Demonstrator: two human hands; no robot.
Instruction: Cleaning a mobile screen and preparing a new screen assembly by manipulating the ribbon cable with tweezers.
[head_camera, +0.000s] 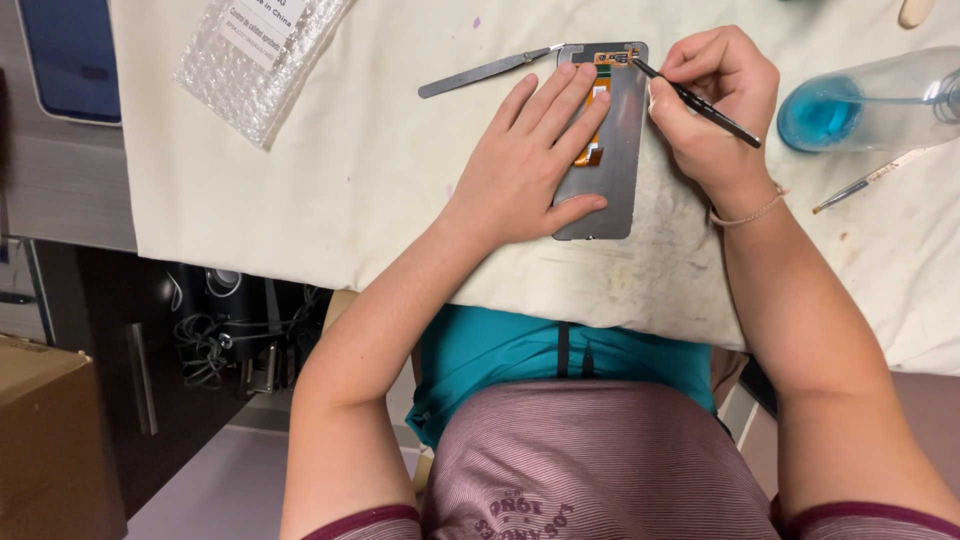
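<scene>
A grey phone screen panel (622, 150) lies face down on a cream cloth (350, 170), with an orange flex cable (596, 110) running along its back. My left hand (525, 160) rests flat on the panel, fingers spread over the cable and thumb against the lower edge. My right hand (715, 95) grips a thin black tool (700, 103) like a pen. Its tip touches the connector area at the panel's top edge.
Grey tweezers (485, 71) lie on the cloth left of the panel's top. A bubble-wrap bag (255, 55) sits at top left. A clear bottle with blue liquid (865, 100) lies at right, a thin brush (868, 180) below it. A cardboard box (55, 440) stands on the floor.
</scene>
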